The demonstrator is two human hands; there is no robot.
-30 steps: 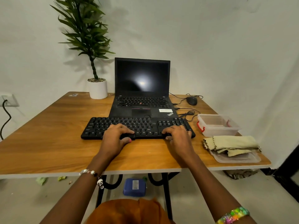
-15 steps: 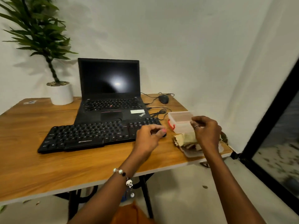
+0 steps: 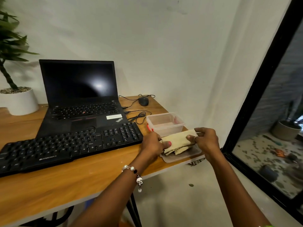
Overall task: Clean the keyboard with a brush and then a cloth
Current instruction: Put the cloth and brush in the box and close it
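A black full-size keyboard point(image 3: 68, 146) lies on the wooden table point(image 3: 49, 182), in front of an open laptop. At the table's right edge a folded pale yellow cloth point(image 3: 177, 141) rests on a clear plastic lid point(image 3: 182, 155). My left hand point(image 3: 154, 145) pinches the cloth's left end and my right hand point(image 3: 205, 139) grips its right end. No brush is visible in this view.
A black laptop point(image 3: 82, 99) with a dark screen stands behind the keyboard. A clear plastic box point(image 3: 164, 123) with red clips sits just behind the cloth. A mouse point(image 3: 143, 101) and cables lie at the back right. A potted plant point(image 3: 18, 100) stands at the left.
Both hands left the keyboard and moved right to the cloth, then took hold of its two ends. My view turned to the right.
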